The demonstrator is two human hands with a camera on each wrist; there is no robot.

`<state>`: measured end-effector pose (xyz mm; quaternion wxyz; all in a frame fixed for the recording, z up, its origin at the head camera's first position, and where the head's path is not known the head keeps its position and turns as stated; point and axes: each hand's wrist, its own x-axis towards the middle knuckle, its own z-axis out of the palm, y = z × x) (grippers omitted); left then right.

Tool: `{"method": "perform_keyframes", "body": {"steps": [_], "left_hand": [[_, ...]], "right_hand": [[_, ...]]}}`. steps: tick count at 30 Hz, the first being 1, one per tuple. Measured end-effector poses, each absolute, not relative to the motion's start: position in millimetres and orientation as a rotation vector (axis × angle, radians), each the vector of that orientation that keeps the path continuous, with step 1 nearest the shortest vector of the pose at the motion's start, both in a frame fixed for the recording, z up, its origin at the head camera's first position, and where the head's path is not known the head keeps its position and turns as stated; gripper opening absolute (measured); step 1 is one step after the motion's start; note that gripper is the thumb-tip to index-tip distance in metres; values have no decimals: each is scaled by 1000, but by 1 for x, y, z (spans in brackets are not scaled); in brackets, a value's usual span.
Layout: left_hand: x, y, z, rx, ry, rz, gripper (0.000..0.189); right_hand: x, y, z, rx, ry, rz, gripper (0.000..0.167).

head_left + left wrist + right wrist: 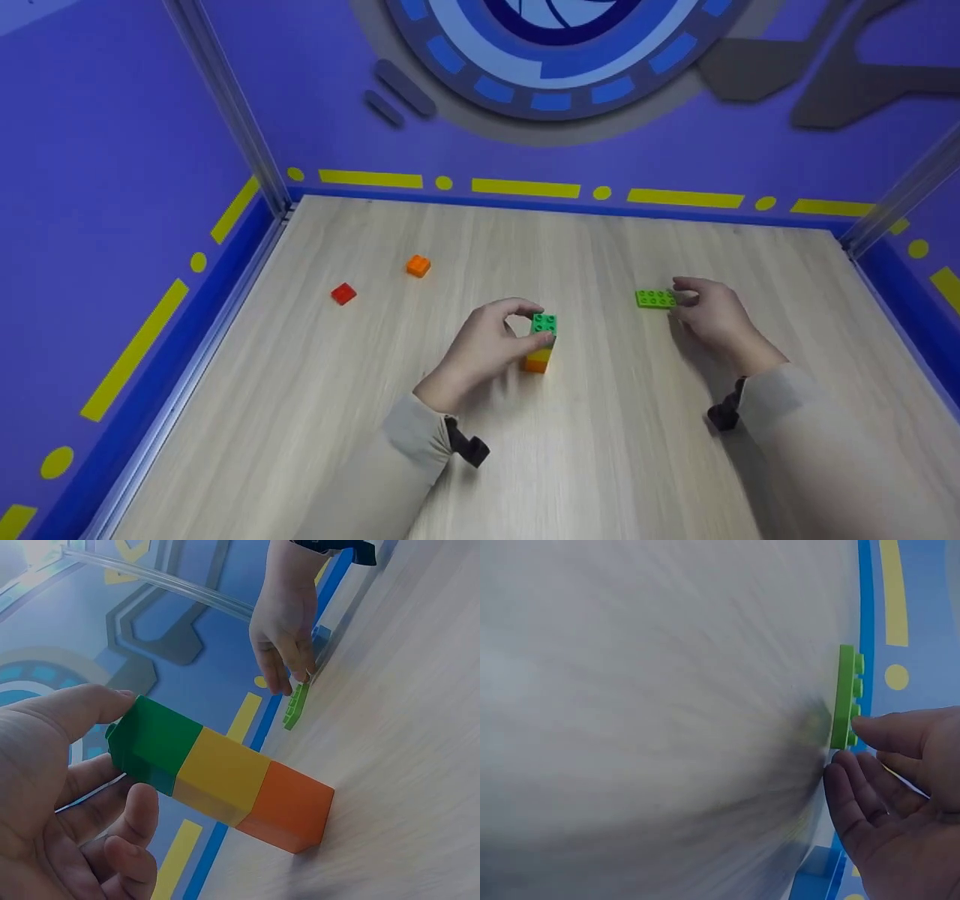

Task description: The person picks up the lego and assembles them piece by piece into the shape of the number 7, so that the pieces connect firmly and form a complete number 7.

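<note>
My left hand (487, 341) pinches the green top brick (544, 324) of a small upright stack between thumb and forefinger. Under it sit a yellow brick (222, 772) and an orange brick (286, 806) at the bottom. In the left wrist view the other fingers curl loosely below the green brick. On the right, my right hand (712, 315) holds the near end of a flat light green brick (655, 299) with two rows of studs facing up. Its thumb lies at the studs, with fingertips by the end. Whether this brick touches the table cannot be told.
Back left on the wooden table (300, 420) lie a small red brick (343, 293) and an orange brick (418, 265). A blue brick (817, 874) shows near my right hand in the wrist views. Blue-purple walls (525, 157) border the table at the back and sides.
</note>
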<state>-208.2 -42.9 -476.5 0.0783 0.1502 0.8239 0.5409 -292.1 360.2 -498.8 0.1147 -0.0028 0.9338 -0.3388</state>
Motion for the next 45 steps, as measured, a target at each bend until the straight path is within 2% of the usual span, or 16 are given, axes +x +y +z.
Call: {"method": "perform_keyframes", "body": {"steps": [8, 18, 36, 45], "left_hand": [[-208, -42, -480, 427, 2463, 1633, 33], [-211, -44, -487, 434, 2396, 1692, 34], [-213, -42, -495, 470, 2342, 1744, 37], [-214, -42, -499, 481, 2295, 1799, 38]], "right_hand": [[-294, 358, -505, -42, 2801, -902, 56], [-293, 355, -508, -13, 2814, -937, 47], [-269, 324, -493, -37, 2858, -1173, 53], [-255, 304, -488, -117, 2890, -1272, 46]]}}
